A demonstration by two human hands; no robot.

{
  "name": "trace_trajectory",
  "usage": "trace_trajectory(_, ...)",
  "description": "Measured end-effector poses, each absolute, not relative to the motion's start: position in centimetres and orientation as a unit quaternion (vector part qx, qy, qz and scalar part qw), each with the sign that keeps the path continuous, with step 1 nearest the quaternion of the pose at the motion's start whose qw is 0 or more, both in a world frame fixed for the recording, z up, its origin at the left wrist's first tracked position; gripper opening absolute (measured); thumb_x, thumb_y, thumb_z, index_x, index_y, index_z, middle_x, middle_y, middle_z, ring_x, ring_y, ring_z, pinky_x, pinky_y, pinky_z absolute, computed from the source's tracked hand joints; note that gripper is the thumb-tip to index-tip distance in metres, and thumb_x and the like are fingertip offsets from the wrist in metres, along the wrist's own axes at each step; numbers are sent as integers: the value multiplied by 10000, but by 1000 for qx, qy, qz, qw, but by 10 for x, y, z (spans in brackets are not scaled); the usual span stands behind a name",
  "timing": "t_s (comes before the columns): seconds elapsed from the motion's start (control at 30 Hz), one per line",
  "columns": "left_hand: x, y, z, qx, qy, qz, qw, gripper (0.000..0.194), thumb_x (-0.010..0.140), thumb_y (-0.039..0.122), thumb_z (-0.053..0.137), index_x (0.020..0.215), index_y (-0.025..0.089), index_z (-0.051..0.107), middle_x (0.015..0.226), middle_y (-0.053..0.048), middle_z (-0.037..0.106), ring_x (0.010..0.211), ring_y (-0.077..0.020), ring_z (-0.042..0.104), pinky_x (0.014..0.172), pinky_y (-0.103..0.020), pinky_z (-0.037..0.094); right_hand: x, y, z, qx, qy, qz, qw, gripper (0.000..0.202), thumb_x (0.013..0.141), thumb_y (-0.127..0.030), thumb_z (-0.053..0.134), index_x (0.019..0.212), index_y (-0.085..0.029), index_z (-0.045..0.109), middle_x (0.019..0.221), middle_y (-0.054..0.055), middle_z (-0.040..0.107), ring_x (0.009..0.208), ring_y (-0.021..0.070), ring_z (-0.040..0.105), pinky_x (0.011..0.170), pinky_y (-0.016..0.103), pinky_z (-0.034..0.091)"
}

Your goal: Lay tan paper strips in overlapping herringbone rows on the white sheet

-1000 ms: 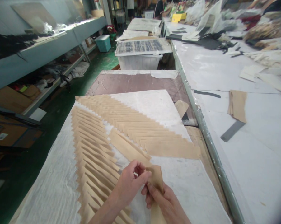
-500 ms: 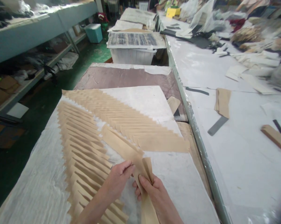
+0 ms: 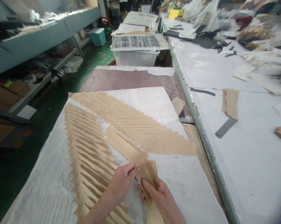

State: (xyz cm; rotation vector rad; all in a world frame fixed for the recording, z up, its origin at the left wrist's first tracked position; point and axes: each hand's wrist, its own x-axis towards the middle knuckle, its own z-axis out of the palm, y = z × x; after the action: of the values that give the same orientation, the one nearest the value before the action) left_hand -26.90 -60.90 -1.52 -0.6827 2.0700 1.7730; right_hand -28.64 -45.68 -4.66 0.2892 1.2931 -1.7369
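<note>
Several tan fabric strips point(image 3: 152, 199) are gripped by my right hand point(image 3: 157, 193), thumb on top and fingers curled beneath. My left hand point(image 3: 125, 179) pinches the left edge of the top strip near its upper end. Just beyond my hands, one tan strip point(image 3: 125, 143) lies slanting on the white sheet point(image 3: 175, 177). To the left runs a long row of overlapping tan strips point(image 3: 93, 155), their edges raised like shingles. A second overlapping row of strips point(image 3: 131, 119) extends diagonally from the far left to the right, ending in a flat strip.
A white-topped table point(image 3: 243, 161) with a plastic-wrapped edge adjoins on the right. On it lie a folded tan bundle point(image 3: 231, 102), a grey strip point(image 3: 226, 127) and heaped scraps. Ahead stands a white bin point(image 3: 135, 57). Shelving point(image 3: 47, 40) lines the left side.
The view has shifted slightly, so everything sits a little farther right. Both hands keep their grip on the strips, and the top strips fan apart a bit more.
</note>
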Motion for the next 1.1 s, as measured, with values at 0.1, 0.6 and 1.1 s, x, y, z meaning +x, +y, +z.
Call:
trace_trajectory(0.1,-267,-608,-14,-204,752,602,175,305,893,358,398,658,223,538,550,32,558,556,-131,540,565,-224,394,-284,-456,-47,121,519,-712,457,421,746,-518,677,905,-130,634,692,37,635,513,105,522,490,221,410)
trace_trajectory(0.6,-262,-657,-22,-373,751,539,78,274,844,441,460,880,185,550,567,7,648,445,-120,520,471,-216,398,-283,-437,-54,183,629,-656,375,393,650,-440,724,873,-147,587,493,-50,503,439,100,422,418,211,346)
trace_trajectory(1.1,-299,-719,-46,-408,888,208,38,257,774,447,509,678,221,584,574,42,605,590,-141,543,560,-232,297,-311,-456,-71,93,817,-504,264,473,716,-555,567,1013,-188,603,723,43,699,598,212,624,527,269,448)
